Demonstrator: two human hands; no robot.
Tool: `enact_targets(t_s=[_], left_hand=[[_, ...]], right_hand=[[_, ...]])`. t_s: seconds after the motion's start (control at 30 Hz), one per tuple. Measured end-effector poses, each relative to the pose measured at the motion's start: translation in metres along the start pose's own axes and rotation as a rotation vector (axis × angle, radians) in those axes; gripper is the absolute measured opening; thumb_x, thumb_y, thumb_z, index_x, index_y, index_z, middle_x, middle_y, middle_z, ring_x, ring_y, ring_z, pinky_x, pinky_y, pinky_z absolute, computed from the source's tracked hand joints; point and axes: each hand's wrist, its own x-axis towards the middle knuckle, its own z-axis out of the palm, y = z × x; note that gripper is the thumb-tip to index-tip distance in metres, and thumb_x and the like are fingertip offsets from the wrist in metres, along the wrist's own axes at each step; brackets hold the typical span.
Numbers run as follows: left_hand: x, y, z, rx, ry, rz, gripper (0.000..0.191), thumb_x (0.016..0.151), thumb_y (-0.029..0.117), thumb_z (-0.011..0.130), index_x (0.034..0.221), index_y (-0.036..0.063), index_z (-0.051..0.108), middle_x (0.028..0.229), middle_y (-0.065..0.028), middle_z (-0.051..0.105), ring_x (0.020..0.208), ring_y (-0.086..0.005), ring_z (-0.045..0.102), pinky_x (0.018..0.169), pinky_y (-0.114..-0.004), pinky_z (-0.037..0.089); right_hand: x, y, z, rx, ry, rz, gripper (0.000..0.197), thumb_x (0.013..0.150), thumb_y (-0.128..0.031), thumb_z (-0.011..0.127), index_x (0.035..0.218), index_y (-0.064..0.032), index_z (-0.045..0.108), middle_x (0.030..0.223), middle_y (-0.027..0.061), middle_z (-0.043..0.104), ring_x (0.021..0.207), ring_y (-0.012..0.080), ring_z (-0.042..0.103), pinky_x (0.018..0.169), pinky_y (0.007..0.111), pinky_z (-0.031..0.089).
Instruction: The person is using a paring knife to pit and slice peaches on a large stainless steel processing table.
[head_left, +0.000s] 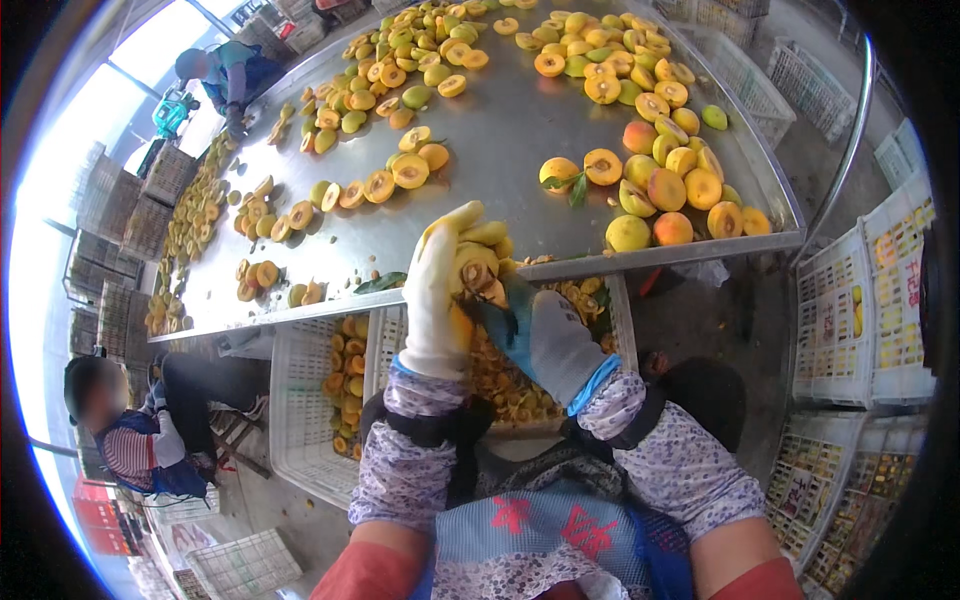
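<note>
My left hand (439, 300), in a white glove with yellow-stained fingers, holds a halved yellow stone fruit (477, 268), apparently an apricot, cut face towards me. Against the fruit's brown centre presses my right hand (536, 330), in a blue and grey glove with its fingers curled. Whether a small tool is inside that fist is hidden. Both hands are just off the near edge of a metal table (495, 161). Below them a white crate (626, 322) contains fruit scraps. Halved fruits (410, 171) lie on the table beyond my left hand.
More fruit is heaped at the table's right corner (667, 190) and far side (390, 71). A white crate (300, 405) with fruit halves stands left of my legs. Stacked crates (832, 315) line the right. One person (142, 442) sits at left; another (225, 75) leans over the far end.
</note>
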Motion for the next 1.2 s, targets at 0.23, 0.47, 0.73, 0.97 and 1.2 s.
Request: enact_targets(t_s=[0.23,0.47,0.73,0.97,1.2], left_hand=[[0.008,0.002,-0.011,0.271,-0.089,-0.049,0.030,0.094,0.024,0.051,0.100,-0.0029,0.063,0.083,-0.0149,0.066,0.069,-0.0193,0.060,0.062,-0.030,0.049],[0.008,-0.006,-0.009,0.162,-0.028,0.076,0.029,0.094,0.020,0.052,0.099,-0.0047,0.065,0.078,-0.0122,0.066,0.064,-0.0155,0.059,0.061,-0.026,0.048],[0.018,0.008,-0.017,0.325,-0.426,-0.130,0.031,0.093,0.022,0.050,0.099,-0.0031,0.066,0.073,-0.0106,0.066,0.061,-0.0164,0.061,0.057,-0.024,0.047],[0.009,0.009,-0.013,0.153,-0.375,-0.152,0.029,0.092,0.020,0.050,0.093,-0.0035,0.067,0.071,-0.0103,0.066,0.061,-0.0166,0.061,0.057,-0.024,0.048],[0.007,-0.008,-0.010,0.204,-0.272,0.010,0.036,0.095,0.027,0.049,0.105,-0.0061,0.062,0.074,-0.0112,0.065,0.058,-0.0153,0.058,0.056,-0.026,0.046]], right_hand=[[-0.001,-0.001,-0.003,0.451,-0.354,0.301,0.041,0.095,-0.041,0.051,0.095,-0.0009,0.060,0.074,0.0211,0.065,0.066,0.0373,0.065,0.056,0.043,0.050],[-0.005,-0.018,-0.028,0.863,-0.646,0.595,0.043,0.097,-0.050,0.044,0.087,-0.0086,0.052,0.056,-0.0003,0.046,0.042,0.0090,0.041,0.038,0.025,0.031],[-0.011,-0.006,-0.038,0.510,-0.721,0.204,0.044,0.094,-0.055,0.045,0.093,-0.0115,0.052,0.057,-0.0052,0.039,0.041,0.0068,0.033,0.038,0.023,0.029],[-0.014,-0.028,-0.043,0.814,-0.694,0.605,0.044,0.096,-0.053,0.045,0.083,-0.0116,0.052,0.054,-0.0054,0.038,0.039,0.0059,0.031,0.037,0.023,0.024],[-0.017,-0.019,-0.040,1.127,-0.832,0.697,0.044,0.096,-0.051,0.044,0.083,-0.0098,0.054,0.056,-0.0029,0.044,0.038,0.0067,0.035,0.036,0.024,0.026]])
